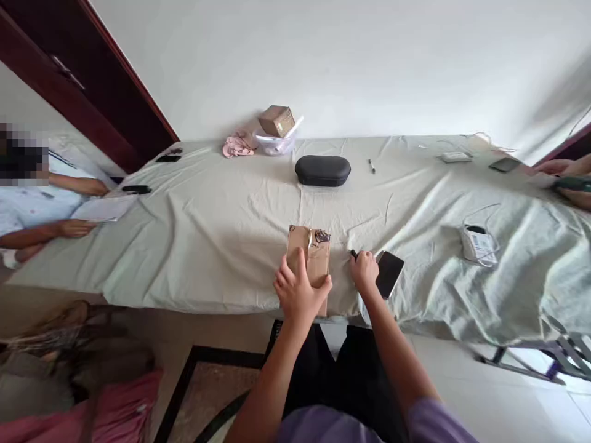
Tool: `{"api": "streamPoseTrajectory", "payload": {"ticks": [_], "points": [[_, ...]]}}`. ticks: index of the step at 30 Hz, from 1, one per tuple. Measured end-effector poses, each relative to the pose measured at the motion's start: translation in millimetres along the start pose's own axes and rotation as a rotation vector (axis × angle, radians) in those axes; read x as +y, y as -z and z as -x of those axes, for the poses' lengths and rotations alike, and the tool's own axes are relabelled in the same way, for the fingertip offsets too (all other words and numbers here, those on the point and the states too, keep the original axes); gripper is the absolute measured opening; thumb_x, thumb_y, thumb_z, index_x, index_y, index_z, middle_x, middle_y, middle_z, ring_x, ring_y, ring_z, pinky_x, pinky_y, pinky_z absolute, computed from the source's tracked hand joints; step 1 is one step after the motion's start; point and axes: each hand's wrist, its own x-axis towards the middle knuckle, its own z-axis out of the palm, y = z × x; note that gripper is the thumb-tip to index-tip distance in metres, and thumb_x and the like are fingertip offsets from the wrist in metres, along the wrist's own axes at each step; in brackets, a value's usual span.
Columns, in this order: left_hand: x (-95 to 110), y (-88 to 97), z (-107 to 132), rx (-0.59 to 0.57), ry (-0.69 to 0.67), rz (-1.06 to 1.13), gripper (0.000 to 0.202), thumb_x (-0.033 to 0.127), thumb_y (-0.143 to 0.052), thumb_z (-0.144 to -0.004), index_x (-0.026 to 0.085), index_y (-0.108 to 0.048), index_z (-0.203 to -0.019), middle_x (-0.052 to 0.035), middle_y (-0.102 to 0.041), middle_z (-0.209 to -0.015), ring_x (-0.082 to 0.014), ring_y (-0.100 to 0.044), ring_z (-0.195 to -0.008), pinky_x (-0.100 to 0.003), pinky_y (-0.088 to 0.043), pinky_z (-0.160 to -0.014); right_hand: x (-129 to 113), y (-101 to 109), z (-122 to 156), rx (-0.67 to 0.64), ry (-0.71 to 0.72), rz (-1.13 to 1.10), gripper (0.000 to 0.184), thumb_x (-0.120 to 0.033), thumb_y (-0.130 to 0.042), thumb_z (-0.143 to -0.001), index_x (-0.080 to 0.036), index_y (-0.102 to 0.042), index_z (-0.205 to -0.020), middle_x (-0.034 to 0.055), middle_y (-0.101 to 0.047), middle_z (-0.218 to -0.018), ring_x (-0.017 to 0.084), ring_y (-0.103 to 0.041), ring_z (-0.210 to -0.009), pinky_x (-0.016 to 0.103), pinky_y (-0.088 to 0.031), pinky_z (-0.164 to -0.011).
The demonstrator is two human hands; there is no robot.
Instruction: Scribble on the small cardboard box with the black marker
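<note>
A brown kraft paper package [308, 258] with a dark printed mark and a strip of tape lies at the near edge of the sheet-covered table [221, 271]. My left hand [300, 289] is over its lower part, gripping it and hiding that section. My right hand [364, 272] is just to the right of the package, with a small black object [353, 253] poking from its fingers. A black smartphone [390, 274] lies against that hand's right side.
A black zip case [322, 170] sits mid-table. A white device with cable [478, 245] lies right. A cardboard box in a clear tub [276, 132] and pink cloth [237, 145] stand at the far edge. A seated person's hands [76, 228] are left; another person's hands [570, 181] are right.
</note>
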Motion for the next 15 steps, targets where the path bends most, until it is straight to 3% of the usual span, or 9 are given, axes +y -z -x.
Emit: {"api": "streamPoseTrajectory", "payload": {"ticks": [5,9,12,15], "points": [[0.7,-2.4,-1.9,0.010,-0.016,0.001,0.090,0.058,-0.072,-0.082,0.023,-0.045,-0.160,-0.0232,-0.045,-0.153,-0.0433,-0.056,-0.126,-0.055,-0.051,-0.099,1.3,-4.0,10.0,0.038,-0.004,-0.046,0.029,-0.029,-0.054,-0.105,-0.007,-0.069,-0.116,0.0210,-0.064,-0.121,0.030,-0.069,-0.107,0.033,-0.048,-0.084],[0.2,-2.8,-1.7,0.020,-0.016,-0.001,0.090,0.058,-0.073,-0.081,0.024,-0.045,-0.160,-0.0226,-0.044,-0.153,-0.0428,-0.055,-0.127,-0.055,-0.050,-0.100,5.9,-8.1,15.5,0.089,-0.014,-0.129,0.028,-0.031,-0.054,-0.103,-0.009,-0.069,-0.112,0.0208,-0.059,-0.127,0.025,-0.069,-0.090,0.032,-0.048,-0.073],[-0.4,-2.7,-1.9,0.023,-0.017,-0.001,0.090,0.058,-0.073,-0.081,0.024,-0.045,-0.160,-0.0226,-0.045,-0.152,-0.0422,-0.055,-0.126,-0.054,-0.050,-0.099,11.4,-6.4,11.9,0.161,0.002,-0.241,0.025,-0.031,-0.057,-0.096,-0.010,-0.066,-0.106,0.0199,-0.060,-0.119,0.025,-0.065,-0.080,0.036,-0.049,-0.072],[-1.0,-2.5,-1.5,0.029,-0.027,-0.001,0.089,0.059,-0.072,-0.082,0.023,-0.046,-0.159,-0.0232,-0.045,-0.152,-0.0423,-0.056,-0.125,-0.053,-0.051,-0.097,18.0,1.4,3.4,0.275,0.064,-0.403,0.021,-0.030,-0.051,-0.093,-0.013,-0.060,-0.101,0.0166,-0.059,-0.106,0.028,-0.062,-0.088,0.041,-0.050,-0.081]]}}
